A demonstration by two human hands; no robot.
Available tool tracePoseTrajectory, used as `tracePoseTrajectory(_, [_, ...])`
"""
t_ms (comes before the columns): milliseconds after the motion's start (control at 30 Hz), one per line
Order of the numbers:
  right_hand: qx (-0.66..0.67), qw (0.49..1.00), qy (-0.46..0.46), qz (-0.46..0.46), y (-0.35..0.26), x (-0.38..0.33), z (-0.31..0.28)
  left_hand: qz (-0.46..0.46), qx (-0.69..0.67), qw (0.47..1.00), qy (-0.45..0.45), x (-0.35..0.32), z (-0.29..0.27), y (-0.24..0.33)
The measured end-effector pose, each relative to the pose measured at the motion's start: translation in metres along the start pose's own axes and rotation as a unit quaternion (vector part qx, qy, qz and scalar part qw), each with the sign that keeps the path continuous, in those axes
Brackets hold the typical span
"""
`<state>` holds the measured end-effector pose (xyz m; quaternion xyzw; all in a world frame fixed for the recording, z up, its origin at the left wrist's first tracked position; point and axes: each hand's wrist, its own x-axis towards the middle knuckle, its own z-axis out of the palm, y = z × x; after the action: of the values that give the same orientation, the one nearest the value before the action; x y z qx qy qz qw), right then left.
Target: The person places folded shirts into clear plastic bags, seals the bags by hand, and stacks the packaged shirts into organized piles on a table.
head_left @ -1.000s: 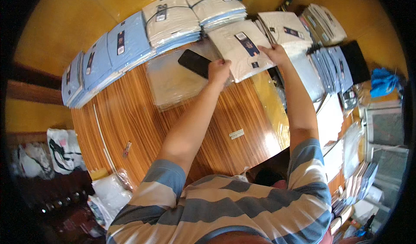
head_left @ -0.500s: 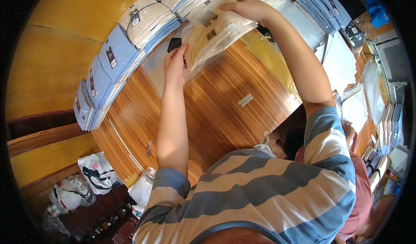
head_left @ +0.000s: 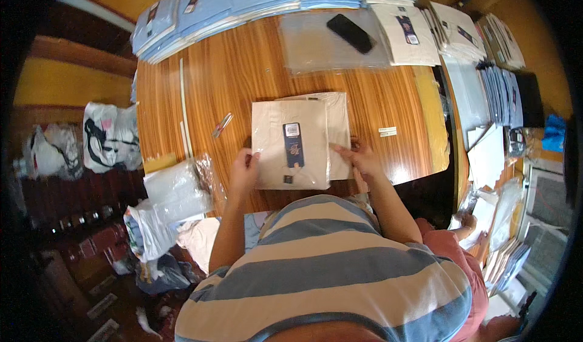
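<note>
A beige folded garment [head_left: 313, 138] in a clear plastic bag lies near the front edge of the table, a dark blue hang tag [head_left: 293, 144] on its face. Beneath it, shifted to the right and slightly turned, is a second beige bagged garment [head_left: 338, 117]. My left hand [head_left: 244, 169] is closed on the left edge of the top garment, its fingers partly under the bag. At the right side, my right hand [head_left: 362, 160] is closed around the edges, thumb and fingers touching the plastic. How much of each bag it grips is partly hidden.
Stacks of blue bagged garments [head_left: 203, 5] and beige ones [head_left: 404, 35] line the far edge. A black phone [head_left: 351, 33] rests on clear plastic bags [head_left: 303, 47]. Red-handled cutter [head_left: 223, 125] and white strip [head_left: 185, 105] lie left. A co-worker's hand [head_left: 466, 225] is at right.
My hands have come back from the far stacks to the table's near edge. The bagged garment, held up and tilted before, now lies flatter with its tag facing up. My view has turned too.
</note>
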<state>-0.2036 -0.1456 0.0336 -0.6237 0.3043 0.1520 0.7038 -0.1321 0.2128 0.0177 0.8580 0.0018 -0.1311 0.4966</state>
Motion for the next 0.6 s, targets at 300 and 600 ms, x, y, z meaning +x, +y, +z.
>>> tracePoseTrajectory(300, [-0.382,0.885,-0.169,-0.203,-0.079,0.069,-0.031,0.275,0.264,0.889,-0.255,0.025,-0.142,0.154])
tracePoseTrajectory(600, [-0.284,0.940,-0.133,-0.135,-0.043,0.097,-0.001,0.423,0.404,0.767,-0.264,0.128,0.049,0.126])
